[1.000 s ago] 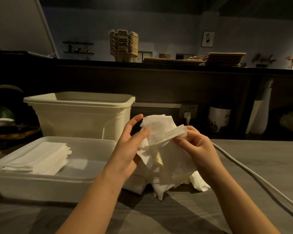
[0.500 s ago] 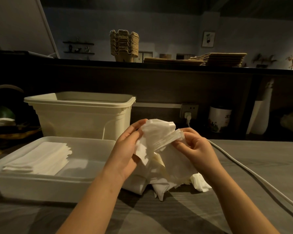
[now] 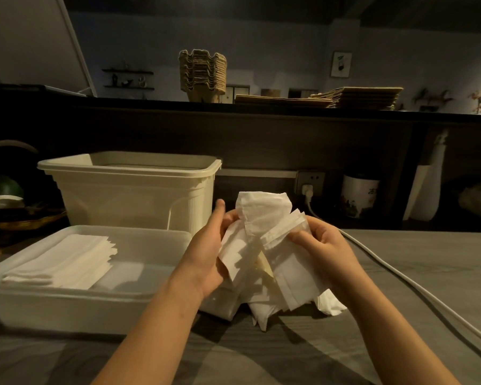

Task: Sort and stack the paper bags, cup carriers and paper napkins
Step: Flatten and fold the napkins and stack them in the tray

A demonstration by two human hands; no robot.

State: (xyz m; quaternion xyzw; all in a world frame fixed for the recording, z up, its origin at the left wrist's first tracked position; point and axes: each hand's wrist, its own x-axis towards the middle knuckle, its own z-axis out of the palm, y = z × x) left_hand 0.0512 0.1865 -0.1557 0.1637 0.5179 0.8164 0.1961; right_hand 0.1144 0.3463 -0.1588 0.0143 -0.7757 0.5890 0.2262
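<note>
1. There's only the head camera view, so here's what it's showing. Both hands are up in front of the person, close together, working a crumpled white paper napkin (image 3: 264, 215) between them.
2. The left hand (image 3: 206, 254) is gripping the napkin's left side with curled fingers, and one fingertip is poking up free above the paper.
3. The right hand (image 3: 325, 245) is pinching a folded edge of the same napkin between thumb and fingers. The other fingers are curling in behind the sheet.
4. Right under both hands, a loose pile of napkins (image 3: 328, 304) is lying rumpled on the grey table (image 3: 417, 245). Some of them are hanging down from the grip, but I can't tell how many.
5. Just left of the left hand, a shallow plastic tray (image 3: 67, 294) is holding a neat stack of napkins (image 3: 64, 262) at its far-left end.
6. Beyond the left hand, behind the tray, a tall cream tub (image 3: 128, 190) is standing. I can't see inside it.
7. Up above and beyond the hands, a dark ledge (image 3: 261, 109) is carrying the stacked cup carriers (image 3: 203, 75). The flat pile of paper bags (image 3: 364, 97) is sitting to their right.
8. A white cable (image 3: 400, 273) is running along the table past the right hand, on its right.
</note>
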